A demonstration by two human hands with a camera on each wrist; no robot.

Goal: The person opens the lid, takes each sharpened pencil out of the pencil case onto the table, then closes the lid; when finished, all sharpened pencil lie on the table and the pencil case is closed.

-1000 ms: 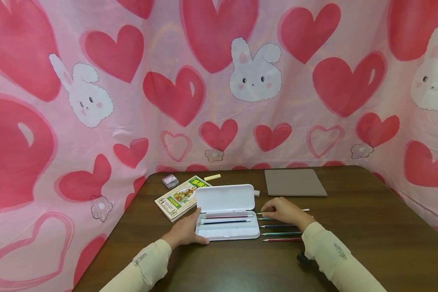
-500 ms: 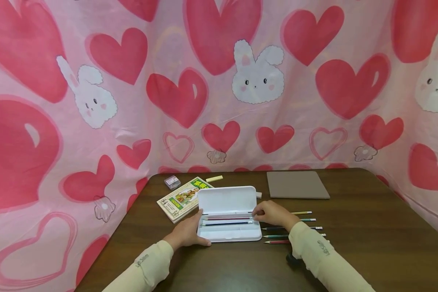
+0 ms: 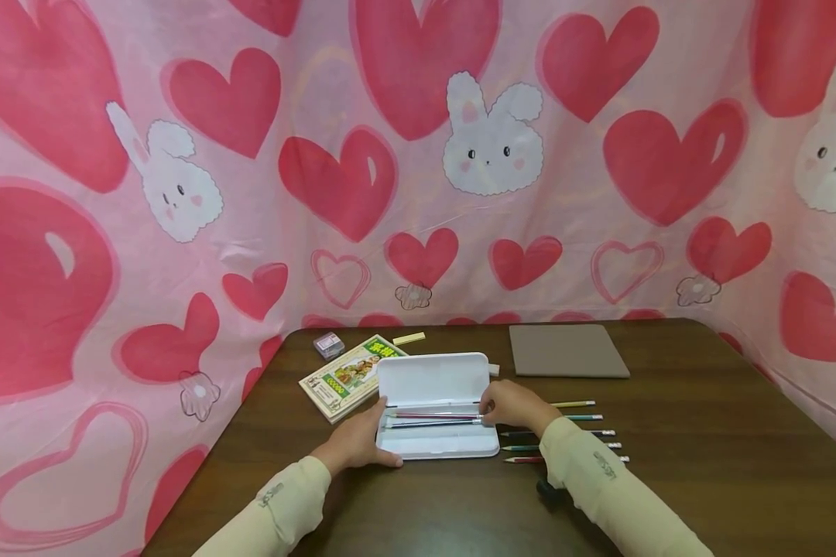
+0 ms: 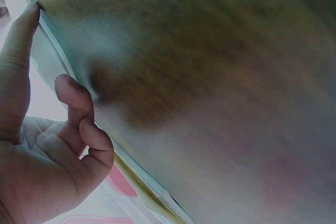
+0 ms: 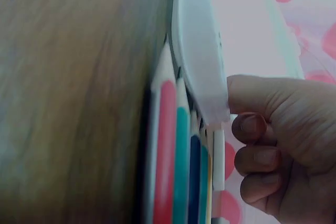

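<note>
An open white pencil case (image 3: 428, 447) lies with its lid (image 3: 432, 379) raised; a red pencil (image 3: 425, 415) and a dark blue pencil (image 3: 425, 424) are inside. My left hand (image 3: 355, 441) grips the case's left end, thumb at the front corner. In the left wrist view a straight digit of that hand (image 4: 44, 150) touches an edge, two others bent. At the case's right end my right hand (image 3: 519, 404) pinches the eraser end of the red pencil. The right wrist view shows this hand (image 5: 294, 145) with several fingers curled beside the case wall (image 5: 199, 51); its fingertip contact is hidden.
Several pencils (image 3: 529, 459) lie in a row right of the case, partly under the right forearm. Behind are a book (image 3: 344, 379), a small box (image 3: 329, 346), a yellow strip (image 3: 409, 338), a white block (image 3: 494, 370) and a grey-brown board (image 3: 567, 350).
My right hand has moved left from the pencils on the table to the case's right end. The red pencil has shifted slightly inside the case. My left hand keeps its hold on the case.
</note>
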